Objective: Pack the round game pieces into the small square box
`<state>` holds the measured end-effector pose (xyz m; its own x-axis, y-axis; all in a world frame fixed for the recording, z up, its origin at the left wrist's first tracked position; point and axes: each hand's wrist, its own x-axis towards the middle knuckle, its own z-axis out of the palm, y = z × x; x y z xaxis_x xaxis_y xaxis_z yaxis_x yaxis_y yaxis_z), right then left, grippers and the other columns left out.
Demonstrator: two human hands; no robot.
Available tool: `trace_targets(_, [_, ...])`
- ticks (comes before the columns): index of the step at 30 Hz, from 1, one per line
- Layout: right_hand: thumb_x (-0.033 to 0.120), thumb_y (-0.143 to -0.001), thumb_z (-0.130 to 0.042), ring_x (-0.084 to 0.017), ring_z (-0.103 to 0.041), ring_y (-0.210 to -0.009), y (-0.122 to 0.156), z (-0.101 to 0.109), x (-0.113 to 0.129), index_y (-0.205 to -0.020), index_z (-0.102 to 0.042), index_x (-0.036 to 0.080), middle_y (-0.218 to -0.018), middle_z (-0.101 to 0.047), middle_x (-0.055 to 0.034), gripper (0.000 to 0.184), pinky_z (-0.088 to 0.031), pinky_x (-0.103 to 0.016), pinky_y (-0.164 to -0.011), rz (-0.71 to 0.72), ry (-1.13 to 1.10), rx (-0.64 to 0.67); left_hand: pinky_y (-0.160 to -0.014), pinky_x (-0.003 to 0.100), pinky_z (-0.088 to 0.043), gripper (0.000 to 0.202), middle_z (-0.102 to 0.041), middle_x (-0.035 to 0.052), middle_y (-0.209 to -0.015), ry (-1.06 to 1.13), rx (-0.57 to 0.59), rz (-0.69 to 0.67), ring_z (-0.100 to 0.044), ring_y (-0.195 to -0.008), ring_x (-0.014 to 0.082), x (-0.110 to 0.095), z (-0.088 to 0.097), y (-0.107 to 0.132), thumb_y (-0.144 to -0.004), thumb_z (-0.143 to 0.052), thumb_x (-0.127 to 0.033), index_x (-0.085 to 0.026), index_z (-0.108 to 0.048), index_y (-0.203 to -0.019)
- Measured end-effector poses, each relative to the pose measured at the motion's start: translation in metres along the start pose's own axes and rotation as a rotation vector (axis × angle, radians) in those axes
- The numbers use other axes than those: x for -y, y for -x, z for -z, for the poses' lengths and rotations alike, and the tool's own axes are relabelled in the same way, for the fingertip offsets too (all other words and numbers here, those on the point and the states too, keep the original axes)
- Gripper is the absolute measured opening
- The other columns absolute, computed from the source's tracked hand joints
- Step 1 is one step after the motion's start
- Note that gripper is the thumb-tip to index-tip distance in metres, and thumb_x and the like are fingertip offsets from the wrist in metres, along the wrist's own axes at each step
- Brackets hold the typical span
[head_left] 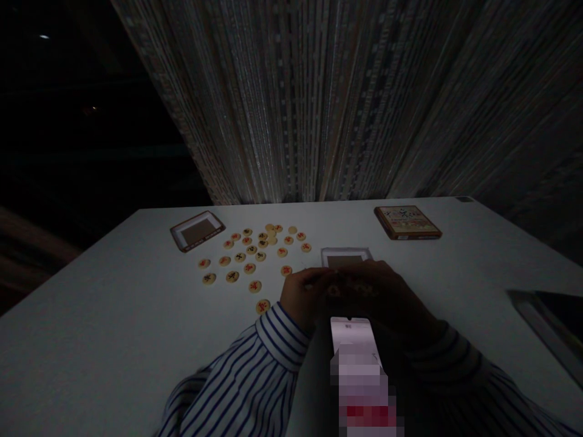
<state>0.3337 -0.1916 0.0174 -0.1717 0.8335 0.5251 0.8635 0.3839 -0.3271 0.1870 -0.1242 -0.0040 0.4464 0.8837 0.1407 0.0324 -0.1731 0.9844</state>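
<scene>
The left hand and right hand curl near a tray; their grip I cannot tell. Discs dot the worktop.

Round game pieces marked in red or black, a few blank side up, lie scattered left of center on a dimly lit white table. A shallow open box rests at far left, a partly hidden tray right of the pieces, and a flat printed box at far right. A lit phone lies near.
</scene>
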Motion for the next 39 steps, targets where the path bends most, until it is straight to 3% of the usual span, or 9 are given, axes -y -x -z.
trace_targets(5, [0.034,-0.083,-0.046,-0.014,-0.060,-0.066,-0.001,0.004,-0.009,-0.087,-0.065,0.023,-0.076,-0.068,-0.0020,0.022,-0.042,-0.025,-0.058,-0.092,0.087,0.099,-0.065,0.026,-0.053,0.013,-0.072,0.0040,-0.074,-0.099,-0.016,-0.004,-0.065,-0.069,0.0151,-0.001,0.002,-0.001,-0.074,-0.058,-0.021,-0.016,-0.070,-0.077])
trace_targets(8, [0.030,-0.080,-0.048,-0.015,-0.060,-0.067,-0.001,0.004,-0.020,-0.091,-0.065,0.022,-0.079,-0.069,-0.0037,0.021,-0.042,-0.026,-0.060,-0.082,0.126,0.094,-0.063,0.025,-0.052,0.014,-0.071,0.0039,-0.073,-0.161,-0.054,-0.003,-0.064,-0.068,0.0143,0.003,0.004,-0.003,-0.074,-0.057,-0.020,-0.015,-0.069,-0.077])
trace_targets(13, [0.028,-0.078,-0.051,-0.016,-0.060,-0.064,-0.007,0.002,-0.033,-0.089,-0.066,0.022,-0.075,-0.069,-0.0045,0.020,-0.040,-0.026,-0.056,-0.114,0.287,0.250,-0.060,0.024,-0.049,0.016,-0.070,0.0046,-0.073,-0.277,-0.071,-0.027,-0.062,-0.065,0.0135,0.014,0.005,-0.006,-0.076,-0.055,-0.024,-0.015,-0.069,-0.079])
trace_targets(19, [0.026,-0.079,-0.050,-0.019,-0.060,-0.077,-0.010,-0.001,-0.039,-0.098,-0.064,0.024,-0.087,-0.068,-0.0052,0.023,-0.039,-0.028,-0.060,-0.117,0.391,0.364,-0.061,0.024,-0.049,0.018,-0.069,0.0060,-0.075,-0.386,-0.034,-0.037,-0.061,-0.065,0.0134,0.015,0.005,-0.007,-0.077,-0.052,-0.020,-0.013,-0.068,-0.084])
trace_targets(25, [0.030,-0.083,-0.046,-0.020,-0.060,-0.081,-0.012,-0.001,-0.041,-0.095,-0.064,0.025,-0.090,-0.067,-0.0049,0.022,-0.037,-0.029,-0.061,-0.150,0.387,0.449,-0.061,0.024,-0.049,0.018,-0.069,0.0054,-0.076,-0.447,-0.033,-0.048,-0.061,-0.065,0.0133,0.017,0.005,-0.007,-0.075,-0.054,-0.019,-0.014,-0.067,-0.087])
trace_targets(39, [0.035,-0.086,-0.040,-0.019,-0.059,-0.077,-0.012,-0.002,-0.045,-0.091,-0.064,0.026,-0.084,-0.066,-0.0040,0.026,-0.031,-0.027,-0.054,-0.124,0.418,0.492,-0.063,0.026,-0.049,0.019,-0.070,0.0057,-0.077,-0.468,-0.019,-0.026,-0.061,-0.067,0.0142,0.019,0.005,-0.007,-0.076,-0.053,-0.021,-0.015,-0.067,-0.088])
